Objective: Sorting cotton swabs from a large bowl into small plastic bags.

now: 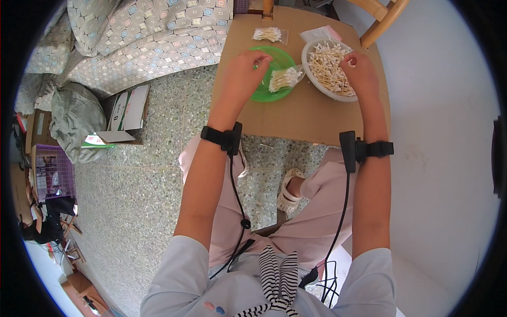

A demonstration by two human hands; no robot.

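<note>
My left hand (245,71) is over the left side of a round green plastic bowl (272,98), fingers curled in a pinch. What it holds, if anything, is too small to tell. A bundle of white-tipped cotton swabs (285,79) lies at the right side of that bowl, apparently in a clear bag. To its right stands a white bowl (338,97) heaped with loose cotton swabs (328,68). At this bowl's right rim my right hand (362,74) has its fingers closed together, and their contents cannot be made out.
Both bowls stand on a brown cardboard-topped table (301,124). Behind them lie a clear bag of cotton swabs (268,35) and a pink-and-white packet (322,34). A wooden chair (377,16) stands beyond, a white wall (438,116) at right, a patterned cloth-covered bed (153,42) at left.
</note>
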